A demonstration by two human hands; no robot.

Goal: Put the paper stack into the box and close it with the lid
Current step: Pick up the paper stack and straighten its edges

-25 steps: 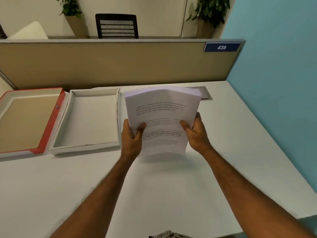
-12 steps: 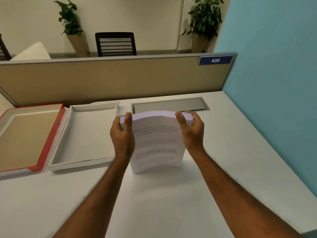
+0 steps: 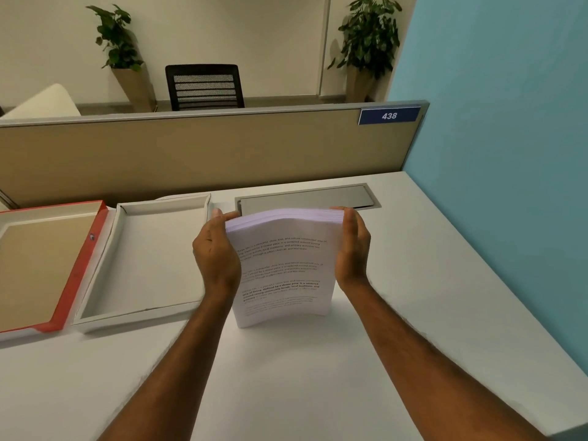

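Observation:
A thick white paper stack [image 3: 281, 268] with printed text stands upright on its bottom edge on the white desk, slightly bowed. My left hand [image 3: 214, 253] grips its left side and my right hand [image 3: 351, 246] grips its right side, fingers over the top corners. To the left lies the empty white box [image 3: 95, 310], open side up. Further left is the red-edged lid [image 3: 81, 272], lying upside down with its brown inside showing.
A grey metal cable flap [image 3: 305, 198] is set into the desk [image 3: 286, 377] behind the stack. A beige partition [image 3: 203, 151] closes the back and a blue wall [image 3: 496, 154] the right. A chair and plants stand beyond.
My hands slid from the lower edge of the stack up to its top corners, and the stack came down to stand on the desk. The camera tilted upward.

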